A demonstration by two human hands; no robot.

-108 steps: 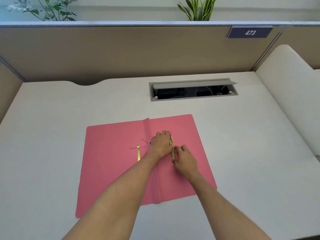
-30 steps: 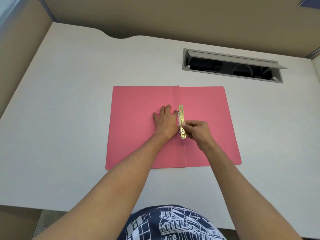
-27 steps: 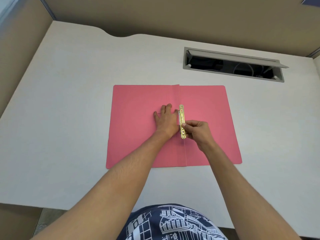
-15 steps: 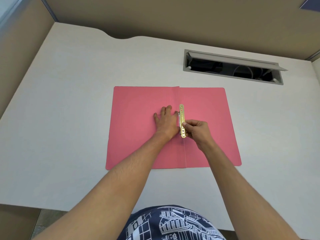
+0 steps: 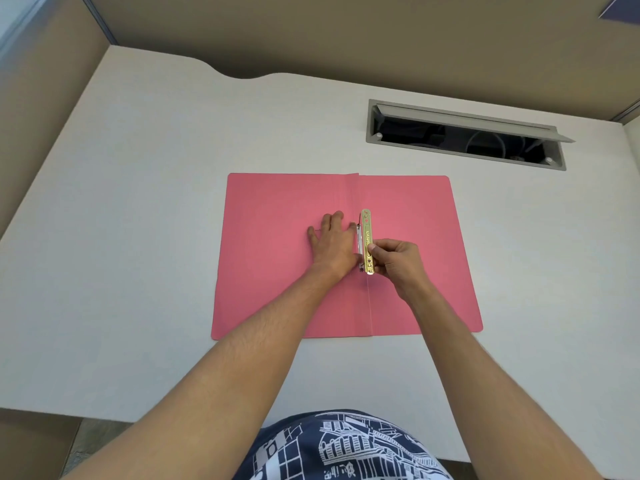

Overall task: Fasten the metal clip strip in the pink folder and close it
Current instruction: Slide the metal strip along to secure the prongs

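Note:
The pink folder (image 5: 277,209) lies open and flat on the white desk, its spine fold running up the middle. A gold metal clip strip (image 5: 367,230) lies lengthwise just right of the fold. My left hand (image 5: 334,247) presses flat on the left flap beside the fold, fingers spread, its edge against the strip. My right hand (image 5: 394,263) pinches the near end of the strip with thumb and forefinger. A thin silvery prong shows between the left hand and the strip.
An open grey cable hatch (image 5: 464,136) is sunk into the desk at the back right. Tan partition walls (image 5: 311,32) close the desk at the back and left. The desk's front edge runs just above my patterned shirt (image 5: 346,448).
Since 3.6 s ago the view has tilted down and the second gold piece on the left flap is no longer visible. Over the last second both hands have hardly moved on the strip.

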